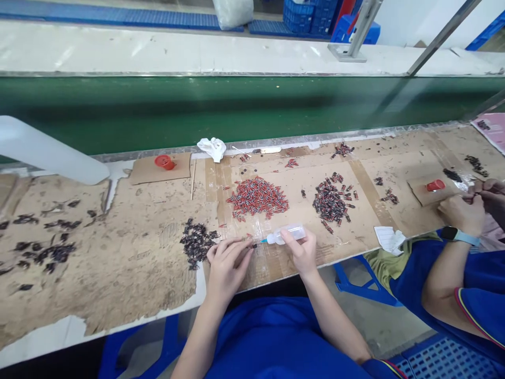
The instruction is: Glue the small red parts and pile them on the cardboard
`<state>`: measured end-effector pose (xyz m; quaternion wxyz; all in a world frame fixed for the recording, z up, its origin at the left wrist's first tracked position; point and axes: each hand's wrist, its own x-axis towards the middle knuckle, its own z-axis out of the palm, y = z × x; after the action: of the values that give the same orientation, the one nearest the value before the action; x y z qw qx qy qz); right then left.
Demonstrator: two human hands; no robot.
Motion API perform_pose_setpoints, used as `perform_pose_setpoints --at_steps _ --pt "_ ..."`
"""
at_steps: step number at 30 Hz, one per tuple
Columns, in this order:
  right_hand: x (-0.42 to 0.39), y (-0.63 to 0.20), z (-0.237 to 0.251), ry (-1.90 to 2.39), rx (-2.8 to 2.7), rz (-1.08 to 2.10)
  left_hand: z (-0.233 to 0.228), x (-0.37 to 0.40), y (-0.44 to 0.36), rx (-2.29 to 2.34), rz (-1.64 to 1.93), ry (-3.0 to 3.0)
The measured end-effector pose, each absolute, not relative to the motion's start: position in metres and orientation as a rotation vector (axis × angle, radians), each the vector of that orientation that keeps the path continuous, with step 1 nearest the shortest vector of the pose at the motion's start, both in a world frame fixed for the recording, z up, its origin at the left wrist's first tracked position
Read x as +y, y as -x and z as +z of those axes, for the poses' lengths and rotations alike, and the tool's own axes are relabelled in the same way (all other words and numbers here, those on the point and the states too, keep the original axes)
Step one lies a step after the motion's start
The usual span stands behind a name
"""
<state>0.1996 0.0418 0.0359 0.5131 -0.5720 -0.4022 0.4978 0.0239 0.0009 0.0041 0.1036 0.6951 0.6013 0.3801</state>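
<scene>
1. A small clear squeeze bottle [286,233] with a blue nozzle is clamped in the right hand [303,252], held nearly level with its tip pointed left.
2. The nozzle tip is met by a tiny part [253,244], pinched between the closed fingertips of the left hand [225,261]; the part is too small to be made out further.
3. Just left of the left hand a heap of dark parts [196,241] is seen, lying on the worn cardboard sheet [130,247] that covers the bench.
4. Behind the hands a pile of red-and-grey parts [257,197] is spread, and to its right a darker mixed pile [331,200]; both lie well clear of the bottle.
5. Further back a crumpled white cloth [212,147] and a red cap [163,161] on a cardboard square are found near the bench's far edge.
6. That far edge is bordered by a green conveyor belt [236,105] (running the whole width of the view).
7. The near edge of the bench lies just under the wrists; bare cardboard is left open between the hands and the piles.
8. At the right, a co-worker's hands [469,208] are held together beside a second red cap [435,185]; a watch is worn on one wrist.
9. Scattered dark parts [43,247] are strewn over the left stretch of bench.
</scene>
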Motion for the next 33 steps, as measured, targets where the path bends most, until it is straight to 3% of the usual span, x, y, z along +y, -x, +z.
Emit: perform_pose_setpoints --at_steps 11,33 --pt "0.0400 -0.1963 0.0319 1.392 -1.135 1.208 0.0090 0.0002 -0.0258 1.847 1.092 -1.781" --pt "0.0397 -0.1971 0.0267 1.413 -1.123 1.187 0.0130 0.0017 -0.0288 1.883 1.088 -1.897"
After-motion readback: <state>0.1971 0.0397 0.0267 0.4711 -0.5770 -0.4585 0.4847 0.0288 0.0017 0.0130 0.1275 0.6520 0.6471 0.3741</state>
